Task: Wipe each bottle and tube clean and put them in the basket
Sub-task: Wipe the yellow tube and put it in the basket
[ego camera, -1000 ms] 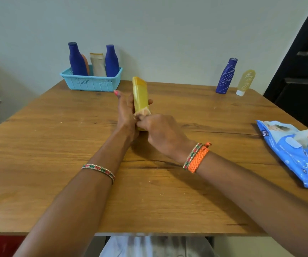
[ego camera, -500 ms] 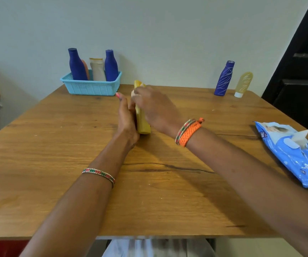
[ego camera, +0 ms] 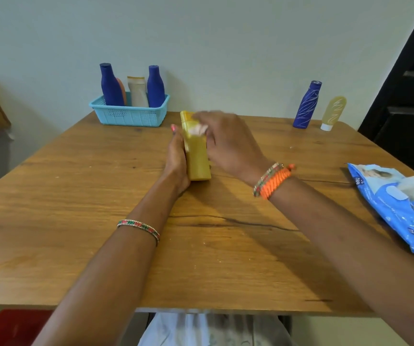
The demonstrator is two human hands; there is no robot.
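Note:
A yellow bottle [ego camera: 197,158] stands upright on the wooden table [ego camera: 76,196], a little past its middle. My left hand [ego camera: 176,158] grips the bottle's left side. My right hand [ego camera: 228,143] presses a white wipe [ego camera: 197,129] against the bottle's upper part; the hand is blurred. A light blue basket [ego camera: 128,116] at the far left holds two dark blue bottles [ego camera: 110,86], an orange tube and a grey-white tube [ego camera: 138,92]. At the far right stand a blue patterned bottle [ego camera: 307,104] and a yellow tube [ego camera: 332,112] on its white cap.
A blue pack of wet wipes [ego camera: 400,208] lies near the table's right edge, one wipe sticking out of it. The wall runs right behind the table. A dark door frame is at the right. Something red [ego camera: 11,328] sits below the table's front left.
My right hand has slid with the wipe from the bottle's lower part up to its top. My left hand has kept its grip on the bottle.

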